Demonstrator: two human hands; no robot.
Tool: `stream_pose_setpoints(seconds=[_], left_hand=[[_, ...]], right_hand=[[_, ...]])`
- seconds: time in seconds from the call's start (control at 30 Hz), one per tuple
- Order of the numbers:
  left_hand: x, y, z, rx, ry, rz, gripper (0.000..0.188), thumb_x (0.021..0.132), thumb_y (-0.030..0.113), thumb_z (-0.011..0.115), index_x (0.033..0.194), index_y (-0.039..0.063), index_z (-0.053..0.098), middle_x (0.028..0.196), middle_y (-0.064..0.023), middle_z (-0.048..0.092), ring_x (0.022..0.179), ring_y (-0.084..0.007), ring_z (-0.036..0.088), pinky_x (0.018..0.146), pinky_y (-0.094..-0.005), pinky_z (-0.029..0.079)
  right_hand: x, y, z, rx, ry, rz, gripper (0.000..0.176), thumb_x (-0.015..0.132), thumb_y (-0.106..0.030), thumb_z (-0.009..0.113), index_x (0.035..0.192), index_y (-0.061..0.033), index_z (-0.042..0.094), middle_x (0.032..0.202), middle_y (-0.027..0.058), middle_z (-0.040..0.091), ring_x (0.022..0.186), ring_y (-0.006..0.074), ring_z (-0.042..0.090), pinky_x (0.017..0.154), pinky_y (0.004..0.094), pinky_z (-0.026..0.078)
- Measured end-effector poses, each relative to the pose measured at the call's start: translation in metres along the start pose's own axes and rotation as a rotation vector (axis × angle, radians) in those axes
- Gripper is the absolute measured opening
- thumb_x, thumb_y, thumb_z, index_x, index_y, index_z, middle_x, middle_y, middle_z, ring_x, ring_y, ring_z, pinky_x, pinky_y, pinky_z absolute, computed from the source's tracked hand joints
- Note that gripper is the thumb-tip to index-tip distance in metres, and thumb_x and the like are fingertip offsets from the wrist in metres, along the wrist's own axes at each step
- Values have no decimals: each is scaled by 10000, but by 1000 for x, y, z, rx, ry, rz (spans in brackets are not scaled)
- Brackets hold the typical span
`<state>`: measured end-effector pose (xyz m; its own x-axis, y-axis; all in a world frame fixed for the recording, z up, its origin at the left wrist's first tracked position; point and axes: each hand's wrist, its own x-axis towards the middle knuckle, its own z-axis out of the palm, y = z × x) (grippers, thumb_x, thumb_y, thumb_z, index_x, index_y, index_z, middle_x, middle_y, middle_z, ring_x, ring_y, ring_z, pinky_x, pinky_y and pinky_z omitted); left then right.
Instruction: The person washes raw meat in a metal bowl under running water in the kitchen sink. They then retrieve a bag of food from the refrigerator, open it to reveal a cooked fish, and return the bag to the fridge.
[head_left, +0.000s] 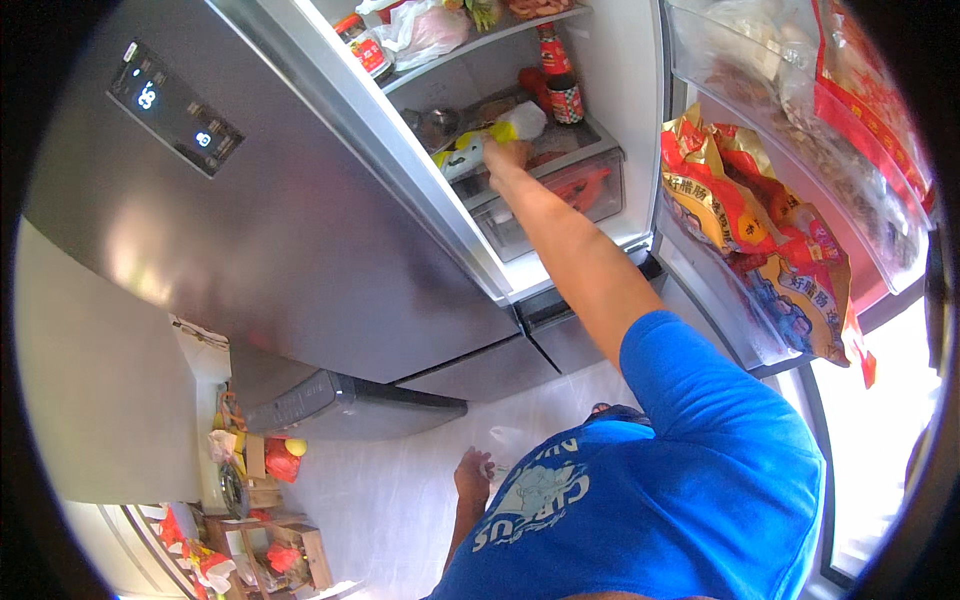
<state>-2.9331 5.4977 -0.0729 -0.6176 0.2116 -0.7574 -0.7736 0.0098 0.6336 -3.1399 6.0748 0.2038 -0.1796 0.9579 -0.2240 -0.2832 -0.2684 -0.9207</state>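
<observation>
My right hand (504, 159) reaches into the open refrigerator and grips a white and yellow plastic package (472, 148). The package lies on the shelf above a clear drawer (551, 202), which has something red inside. A dark sauce bottle (562, 82) with a red label stands upright behind and to the right of the hand. Low beside my body, my left hand (473, 474) has its fingers curled around a thin, see-through plastic bag (511, 441). The shirt partly hides this bag.
Red and gold food packets (757, 232) lean out of the open refrigerator door's bin (720, 315). The other door (300, 225) is shut and has a lit display (176, 109). A grey appliance (360, 405) and a wooden rack (311, 555) stand at left. A jar (365, 49) sits on the upper shelf.
</observation>
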Motion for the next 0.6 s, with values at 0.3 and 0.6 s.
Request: stream_pose_setpoints(seconds=[0.3, 0.6], left_hand=[[11, 3, 26, 194, -83, 72, 449, 1011, 205, 561, 1417, 19, 513, 1095, -179, 697, 805, -261, 648, 633, -342, 477], [17, 28, 67, 276, -41, -84, 368, 965, 269, 641, 1191, -19, 604, 1083, -187, 701, 785, -263, 657, 598, -337, 470]], right_hand=[[45, -10, -63, -662, -196, -381, 584, 842, -307, 795, 1258, 53, 598, 1164, 247, 678, 1041, 309, 689, 775, 423, 581], [-116, 64, -274, -636, -584, -362, 288, 904, -257, 691, 1002, 12, 664, 898, 225, 716, 826, 352, 721, 744, 430, 560]])
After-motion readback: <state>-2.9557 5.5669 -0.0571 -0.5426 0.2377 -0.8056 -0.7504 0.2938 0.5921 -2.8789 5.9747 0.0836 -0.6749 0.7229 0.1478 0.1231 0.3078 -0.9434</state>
